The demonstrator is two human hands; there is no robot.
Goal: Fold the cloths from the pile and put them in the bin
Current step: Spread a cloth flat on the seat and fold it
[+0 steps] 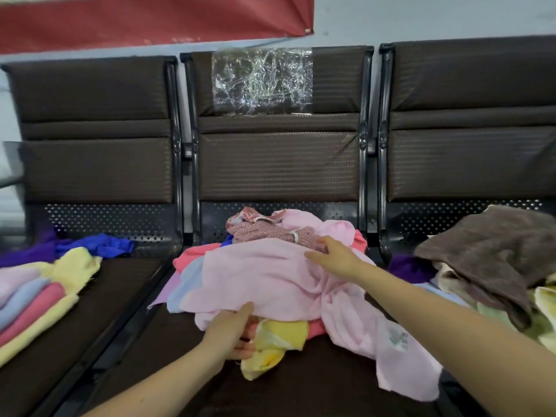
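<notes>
A pile of cloths lies on the middle bench seat, topped by a large light pink cloth point(261, 281). A yellow cloth point(275, 341) sticks out at the pile's front, and a patterned reddish cloth point(264, 233) lies at the back. My left hand point(231, 332) grips the front of the pile, thumb on the pink cloth's near edge and fingers against the yellow cloth. My right hand point(334, 255) rests on top of the pink cloth near the patterned one, fingers reaching left. No bin is in view.
On the left seat lies a stack of folded cloths point(36, 299) in yellow, pink and blue, with blue and purple cloths point(93, 245) behind. The right seat holds a heap with a brown towel point(493, 251) on top. Dark seat backs point(279, 164) rise behind.
</notes>
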